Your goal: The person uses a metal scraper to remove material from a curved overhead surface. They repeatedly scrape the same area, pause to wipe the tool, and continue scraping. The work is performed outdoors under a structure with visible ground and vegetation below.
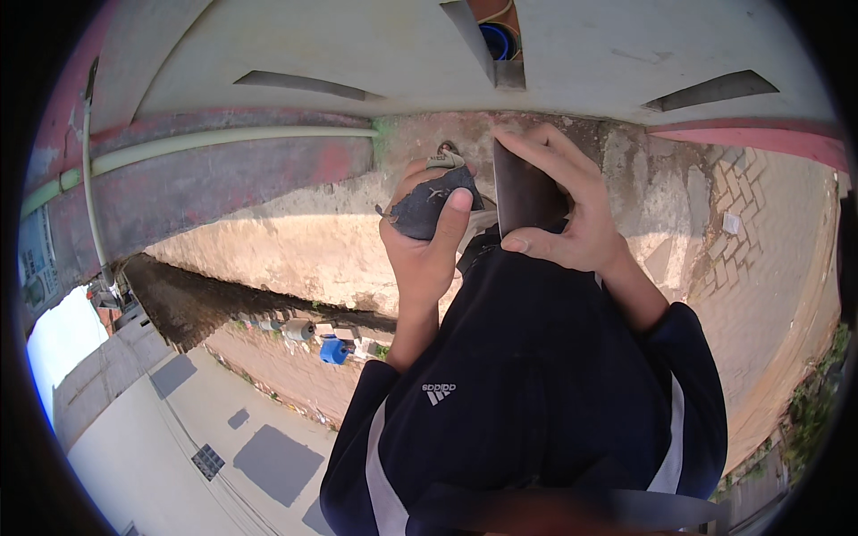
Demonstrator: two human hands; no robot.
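My left hand [422,263] is closed around a dark, worn piece [420,213] with a ragged edge and a small pale mark. Its thumb presses on the front of this piece, and I cannot tell its exact kind. Just to the right, my right hand [590,210] grips a flat, dark rectangular object [527,192] with a pale edge, thumb at the bottom and fingers at the top. It is tilted, so whether it is a phone or a wallet does not show. The two held things are close together but apart, in front of my dark jacket [536,357].
Ahead stands a pale wall [572,54] with slot openings; a blue round container [497,41] shows through one. A light pipe [232,136] runs along the wall base at left. An open drain [179,299] and a blue jug [333,350] lie to the left, paving bricks [735,214] to the right.
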